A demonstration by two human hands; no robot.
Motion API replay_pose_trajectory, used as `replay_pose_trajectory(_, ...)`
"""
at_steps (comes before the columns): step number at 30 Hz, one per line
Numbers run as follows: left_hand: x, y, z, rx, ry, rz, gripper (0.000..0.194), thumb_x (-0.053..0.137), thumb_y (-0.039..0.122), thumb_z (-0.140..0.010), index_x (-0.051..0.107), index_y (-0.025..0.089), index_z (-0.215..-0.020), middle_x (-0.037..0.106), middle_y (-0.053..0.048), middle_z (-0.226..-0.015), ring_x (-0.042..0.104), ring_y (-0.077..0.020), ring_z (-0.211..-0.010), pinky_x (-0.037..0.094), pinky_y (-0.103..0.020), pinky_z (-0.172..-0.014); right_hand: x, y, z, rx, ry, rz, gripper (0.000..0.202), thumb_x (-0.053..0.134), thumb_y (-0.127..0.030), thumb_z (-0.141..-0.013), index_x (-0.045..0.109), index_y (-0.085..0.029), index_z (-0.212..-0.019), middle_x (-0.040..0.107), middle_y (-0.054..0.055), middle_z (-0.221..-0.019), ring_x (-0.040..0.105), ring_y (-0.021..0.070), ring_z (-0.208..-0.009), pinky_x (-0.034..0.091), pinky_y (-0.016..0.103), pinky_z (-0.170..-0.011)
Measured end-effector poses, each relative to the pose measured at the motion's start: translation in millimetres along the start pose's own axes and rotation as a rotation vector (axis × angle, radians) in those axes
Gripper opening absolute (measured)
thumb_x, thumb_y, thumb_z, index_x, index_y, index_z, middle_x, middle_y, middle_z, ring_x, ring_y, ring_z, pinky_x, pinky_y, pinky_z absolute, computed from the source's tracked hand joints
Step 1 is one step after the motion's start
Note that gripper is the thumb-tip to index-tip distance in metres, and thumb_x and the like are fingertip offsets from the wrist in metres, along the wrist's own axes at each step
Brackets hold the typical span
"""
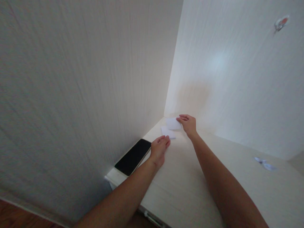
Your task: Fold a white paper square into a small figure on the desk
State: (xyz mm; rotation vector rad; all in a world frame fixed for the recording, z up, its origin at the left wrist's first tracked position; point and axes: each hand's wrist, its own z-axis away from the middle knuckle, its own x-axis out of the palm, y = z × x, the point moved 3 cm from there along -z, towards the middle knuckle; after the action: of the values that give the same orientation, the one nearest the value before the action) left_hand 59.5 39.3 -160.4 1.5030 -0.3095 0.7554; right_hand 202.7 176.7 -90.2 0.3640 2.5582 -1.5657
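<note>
In the far corner of the white desk (180,171), my right hand (188,124) pinches a small white sheet of paper (173,123) by its right edge. The sheet is held just behind a white paper stack (166,132); I cannot tell whether the two touch. My left hand (160,148) has its fingers together on the near edge of that stack, with the thumb largely hidden. Just left of this hand lies a black smartphone (134,156), dark screen up.
A grey-white panel (106,79) rises along the desk's left side, and a pale wall (232,72) stands behind. Toward the right on the desk is a small crumpled white piece (264,163). A round hook with a reddish centre (281,22) is fixed high on the wall.
</note>
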Motion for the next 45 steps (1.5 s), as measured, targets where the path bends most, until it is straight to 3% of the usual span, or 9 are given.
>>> replay_pose_trajectory(3,1.9,3.8,3.0,-0.031,-0.052,0.035,0.029,0.081,0.025,-0.081,0.064,0.012,-0.101,0.068,-0.013,-0.106,0.068,-0.0127,-0.083,0.058,-0.030,-0.085,-13.1,-17.0,5.6,0.058,-0.039,-0.120,0.044,0.079,-0.040,-0.071,0.070,-0.013,-0.105,0.077,0.013,-0.096,0.073,0.0229,-0.086,0.058,0.035,-0.077)
replay_pose_trajectory(7,10.3,10.1,9.1,-0.011,-0.123,0.037,0.040,0.082,0.028,-0.080,0.062,0.013,-0.111,0.068,-0.015,-0.115,0.069,-0.0172,-0.091,0.059,-0.033,-0.083,-40.6,-30.4,39.7,0.135,-0.087,-0.218,0.041,0.085,-0.036,-0.063,0.071,-0.015,-0.096,0.077,0.009,-0.089,0.072,0.0208,-0.082,0.058,0.034,-0.076)
replay_pose_trajectory(14,20.8,13.3,28.0,0.054,-0.212,-0.144,0.038,0.089,0.022,-0.064,0.070,0.008,-0.094,0.074,-0.009,-0.080,0.069,-0.0182,-0.071,0.059,-0.029,-0.065,-101.7,-28.4,119.9,0.234,0.036,-0.235,0.041,0.088,-0.035,-0.060,0.070,-0.020,-0.093,0.073,0.003,-0.084,0.069,0.0168,-0.076,0.056,0.030,-0.070)
replay_pose_trajectory(19,22.7,15.5,37.7,0.117,-0.240,-0.267,0.034,0.089,0.025,-0.062,0.074,0.008,-0.087,0.075,-0.009,-0.076,0.069,-0.0181,-0.066,0.057,-0.027,-0.057,-115.9,-22.8,149.0,0.266,0.013,-0.233,0.035,0.087,-0.036,-0.060,0.072,-0.018,-0.086,0.072,0.003,-0.081,0.068,0.0168,-0.074,0.058,0.033,-0.073)
replay_pose_trajectory(23,18.2,17.9,37.5,0.158,-0.250,-0.325,0.031,0.086,0.024,-0.064,0.075,0.010,-0.089,0.075,-0.007,-0.075,0.068,-0.0165,-0.066,0.056,-0.024,-0.057,-116.2,-15.8,155.2,0.294,-0.054,-0.251,0.035,0.087,-0.035,-0.060,0.073,-0.017,-0.086,0.073,0.004,-0.080,0.068,0.0167,-0.072,0.060,0.034,-0.074)
replay_pose_trajectory(31,13.8,15.2,38.6,0.149,-0.309,-0.415,0.045,0.085,0.029,-0.066,0.069,0.010,-0.104,0.074,-0.008,-0.077,0.070,-0.0196,-0.069,0.062,-0.032,-0.060,-124.7,-7.9,156.3,0.297,-0.124,-0.236,0.030,0.083,-0.035,-0.067,0.074,-0.017,-0.088,0.074,0.005,-0.080,0.068,0.0162,-0.067,0.061,0.036,-0.075)
replay_pose_trajectory(38,11.8,12.5,41.4,0.232,-0.362,-0.636,0.043,0.076,0.034,-0.074,0.065,0.013,-0.109,0.069,-0.003,-0.070,0.065,-0.0167,-0.054,0.052,-0.025,-0.046,-139.2,-2.7,150.2,0.259,-0.140,-0.100,0.022,0.073,-0.031,-0.072,0.073,-0.017,-0.089,0.074,0.005,-0.082,0.067,0.0151,-0.067,0.060,0.033,-0.071)
replay_pose_trajectory(42,5.1,18.1,60.0,0.347,-0.445,-0.813,0.025,0.075,0.027,-0.074,0.073,0.018,-0.097,0.069,-0.002,-0.072,0.057,-0.0122,-0.052,0.043,-0.022,-0.050,-157.5,4.2,147.2,0.234,-0.174,0.094,0.014,0.067,-0.022,-0.072,0.075,-0.017,-0.082,0.071,0.002,-0.069,0.061,0.0131,-0.058,0.052,0.025,-0.058)
replay_pose_trajectory(45,5.0,20.7,91.7,0.419,-0.585,-0.945,0.014,0.073,0.026,-0.078,0.076,0.022,-0.090,0.070,0.000,-0.071,0.054,-0.0126,-0.053,0.041,-0.024,-0.056,-165.7,11.0,148.6,0.215,-0.216,0.247,0.008,0.069,-0.017,-0.066,0.076,-0.018,-0.071,0.069,0.001,-0.061,0.058,0.0133,-0.055,0.048,0.025,-0.057)
